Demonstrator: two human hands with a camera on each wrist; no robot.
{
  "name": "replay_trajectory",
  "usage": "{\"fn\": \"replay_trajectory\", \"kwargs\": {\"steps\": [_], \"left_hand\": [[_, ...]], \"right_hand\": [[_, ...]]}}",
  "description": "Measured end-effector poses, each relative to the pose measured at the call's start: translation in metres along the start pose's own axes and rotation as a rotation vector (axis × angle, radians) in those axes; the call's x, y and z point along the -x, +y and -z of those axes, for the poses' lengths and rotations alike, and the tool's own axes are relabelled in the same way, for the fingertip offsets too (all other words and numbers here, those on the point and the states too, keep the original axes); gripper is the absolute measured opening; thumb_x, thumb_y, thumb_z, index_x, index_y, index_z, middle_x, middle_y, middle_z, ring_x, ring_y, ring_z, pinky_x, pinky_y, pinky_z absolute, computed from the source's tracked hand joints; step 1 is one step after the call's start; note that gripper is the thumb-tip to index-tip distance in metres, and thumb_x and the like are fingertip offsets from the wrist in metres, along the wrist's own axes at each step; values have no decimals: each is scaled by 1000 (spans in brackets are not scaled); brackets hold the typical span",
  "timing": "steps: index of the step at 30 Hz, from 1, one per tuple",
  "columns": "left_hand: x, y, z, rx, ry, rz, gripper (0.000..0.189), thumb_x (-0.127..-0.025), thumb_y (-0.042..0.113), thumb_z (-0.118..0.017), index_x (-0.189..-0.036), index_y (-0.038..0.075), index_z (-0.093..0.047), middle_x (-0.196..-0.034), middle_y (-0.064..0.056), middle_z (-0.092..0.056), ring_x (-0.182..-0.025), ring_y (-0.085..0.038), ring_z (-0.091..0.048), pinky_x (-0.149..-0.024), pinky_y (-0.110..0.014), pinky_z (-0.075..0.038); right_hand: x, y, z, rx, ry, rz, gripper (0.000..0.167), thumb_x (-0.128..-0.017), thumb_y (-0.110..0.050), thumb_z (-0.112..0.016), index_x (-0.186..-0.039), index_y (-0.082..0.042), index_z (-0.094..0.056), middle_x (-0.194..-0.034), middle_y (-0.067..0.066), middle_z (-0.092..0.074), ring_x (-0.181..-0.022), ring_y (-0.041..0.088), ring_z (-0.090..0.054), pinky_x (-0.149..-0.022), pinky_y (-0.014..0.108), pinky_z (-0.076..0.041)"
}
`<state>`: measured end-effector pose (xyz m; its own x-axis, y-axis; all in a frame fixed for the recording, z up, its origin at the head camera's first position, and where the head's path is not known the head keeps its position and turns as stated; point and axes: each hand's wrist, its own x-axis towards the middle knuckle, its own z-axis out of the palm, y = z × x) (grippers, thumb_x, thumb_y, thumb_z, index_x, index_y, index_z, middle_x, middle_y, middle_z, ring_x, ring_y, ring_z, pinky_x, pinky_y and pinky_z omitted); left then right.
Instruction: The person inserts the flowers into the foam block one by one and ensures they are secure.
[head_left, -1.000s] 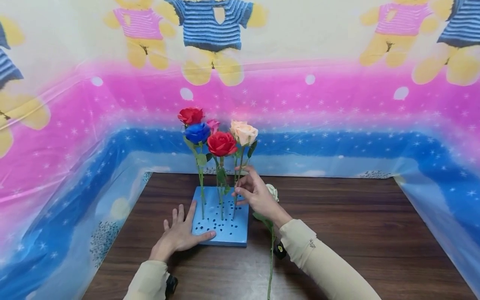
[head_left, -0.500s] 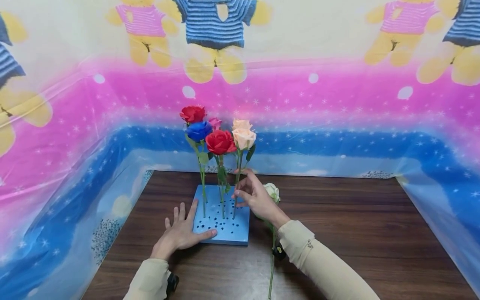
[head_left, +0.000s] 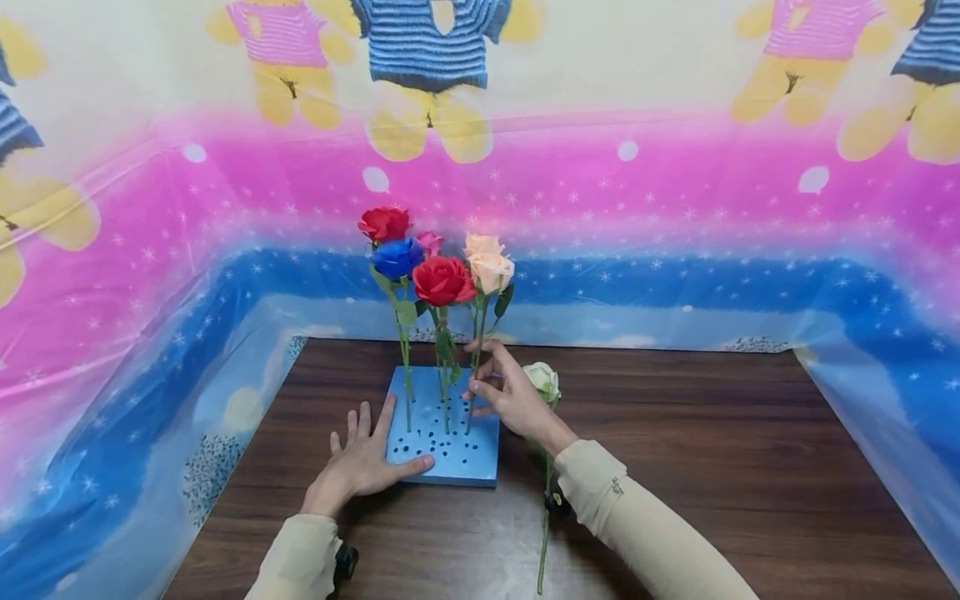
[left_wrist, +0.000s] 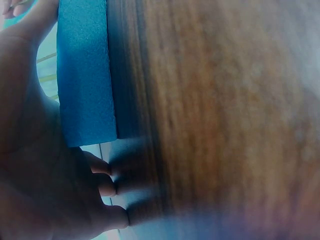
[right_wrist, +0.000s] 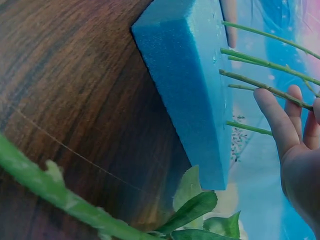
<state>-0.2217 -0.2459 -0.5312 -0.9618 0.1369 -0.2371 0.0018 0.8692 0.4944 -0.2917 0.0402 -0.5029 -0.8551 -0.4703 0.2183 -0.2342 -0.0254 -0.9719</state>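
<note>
In the head view my right hand (head_left: 517, 400) pinches the brown-green stem of the front peach rose (head_left: 491, 273). That stem meets the top of a blue foam block (head_left: 483, 446) full of holes. The right wrist view has the fingertips against the stem (right_wrist: 245, 79), some way above the block's surface. My left hand (head_left: 356, 458) lies spread at the block's left edge, its thumb across the front of the top. From the left wrist, the block's side (left_wrist: 85, 75) shows between thumb and fingers.
Two red roses (head_left: 444, 281), a blue rose (head_left: 397, 258), a pink rose (head_left: 430, 242) and another peach rose (head_left: 482, 244) stand upright in the block. A white rose (head_left: 543, 381) lies on the brown table (head_left: 712, 467), partly beneath the right wrist. Printed cloth (head_left: 570, 287) hangs behind.
The front peach rose's bloom has sunk slightly against the rear one, still pinched by my right hand. My left hand keeps its place on the block. The head view has shifted a little.
</note>
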Motion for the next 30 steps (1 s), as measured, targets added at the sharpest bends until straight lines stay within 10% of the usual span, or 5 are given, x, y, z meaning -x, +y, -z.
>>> {"fn": "replay_trajectory", "kwargs": {"steps": [10, 30], "left_hand": [[-1, 0, 0, 3, 2, -2, 135, -91, 85, -71, -181, 16, 2, -180, -36, 10, -167, -58, 13, -123, -87, 6], [0, -1, -1, 4, 0, 3, 135, -90, 85, -72, -181, 16, 1, -180, -36, 10, -166, -59, 14, -123, -87, 6]], "right_hand": [[1, 2, 3, 54, -2, -6, 53, -116, -5, -60, -164, -23, -46, -133, 35, -60, -119, 58, -66, -92, 64, -65], [10, 5, 15, 45, 53, -68, 80, -106, -24, -81, -172, -27, -35, -149, 21, -61, -124, 36, -72, -92, 59, -66]]}}
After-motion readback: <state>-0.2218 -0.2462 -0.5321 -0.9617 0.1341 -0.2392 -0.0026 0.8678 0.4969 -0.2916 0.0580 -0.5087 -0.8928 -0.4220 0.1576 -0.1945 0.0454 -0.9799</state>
